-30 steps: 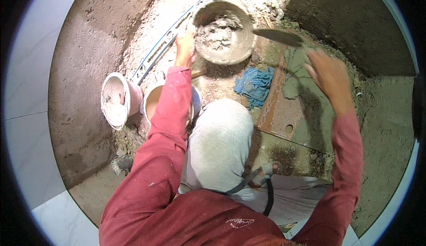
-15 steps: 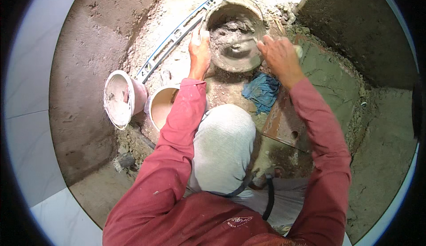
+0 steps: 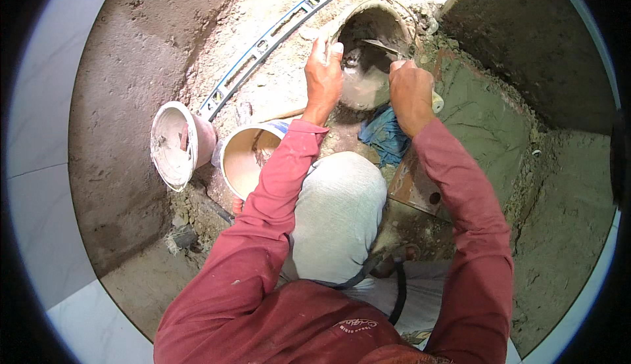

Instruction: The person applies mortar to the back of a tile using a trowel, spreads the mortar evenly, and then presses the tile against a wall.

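A mortar-caked bucket (image 3: 350, 94) leans at the far middle, its mouth tipped partly toward me. Wet grey mortar (image 3: 368, 78) lies inside it. My left hand (image 3: 323, 75) grips the bucket's left rim, fingers outside. My right hand (image 3: 411, 91) is closed around a trowel (image 3: 438, 103) at the bucket's right side; the pale handle end sticks out past the palm. The trowel's blade reaches into the bucket, partly hidden by my fingers and the shadow. Just below the bucket is a crumpled blue cloth (image 3: 384, 135).
A spirit level (image 3: 266, 43) lies on rough ground to the left. A pale bucket (image 3: 202, 142) and a white tub (image 3: 244, 170) stand near my left forearm. Smoothed mortar (image 3: 483, 117) and a brown board (image 3: 414, 186) with a hole are on the right. Concrete walls (image 3: 135, 101) surround me.
The bucket has shifted right and tips differently, with its mortar looking smoother and more shaded. My left hand has moved right with the rim. My right hand has turned, and the trowel blade shows inside.
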`<action>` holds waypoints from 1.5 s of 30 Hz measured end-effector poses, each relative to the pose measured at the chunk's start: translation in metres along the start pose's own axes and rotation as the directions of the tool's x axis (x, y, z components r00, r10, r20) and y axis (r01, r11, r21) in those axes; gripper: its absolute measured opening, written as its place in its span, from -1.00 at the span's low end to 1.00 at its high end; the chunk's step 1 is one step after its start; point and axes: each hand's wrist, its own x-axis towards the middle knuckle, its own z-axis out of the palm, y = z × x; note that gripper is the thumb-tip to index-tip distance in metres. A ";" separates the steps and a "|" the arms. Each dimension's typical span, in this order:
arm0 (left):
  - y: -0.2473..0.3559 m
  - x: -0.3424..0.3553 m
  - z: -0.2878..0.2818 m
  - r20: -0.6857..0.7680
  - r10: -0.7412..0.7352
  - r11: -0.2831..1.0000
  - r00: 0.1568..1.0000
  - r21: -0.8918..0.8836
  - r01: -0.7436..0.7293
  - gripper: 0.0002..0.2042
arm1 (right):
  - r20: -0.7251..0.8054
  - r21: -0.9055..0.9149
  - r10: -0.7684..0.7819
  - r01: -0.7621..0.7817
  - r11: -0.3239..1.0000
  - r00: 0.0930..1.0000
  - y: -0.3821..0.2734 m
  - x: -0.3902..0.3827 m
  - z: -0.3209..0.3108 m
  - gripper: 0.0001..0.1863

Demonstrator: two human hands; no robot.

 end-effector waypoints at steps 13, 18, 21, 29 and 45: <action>-0.016 -0.004 -0.027 0.090 -0.134 0.978 0.987 -0.149 0.146 -0.57 | 0.059 0.363 -0.185 0.152 0.919 0.981 -0.019 -0.019 0.004 -0.88; -0.025 -0.003 -0.025 0.107 -0.039 0.963 0.993 -0.261 0.066 -0.52 | -0.051 0.801 -0.299 0.218 0.558 0.953 -0.012 -0.017 0.040 -0.68; -0.022 -0.006 -0.025 0.117 -0.070 0.953 0.991 -0.285 0.101 -0.63 | 0.253 0.963 -0.417 -0.186 0.195 0.873 -0.004 -0.017 0.019 -0.57; -0.023 -0.015 -0.017 0.203 -0.067 0.902 0.977 -0.405 0.146 -0.51 | 0.335 0.591 -0.666 -0.699 -0.402 0.666 0.026 -0.037 0.000 -0.68; -0.049 0.000 -0.026 -0.135 -0.220 0.900 0.966 -0.410 0.148 -0.90 | 0.285 0.597 -0.374 -0.468 -0.651 0.883 -0.005 -0.053 0.016 -0.68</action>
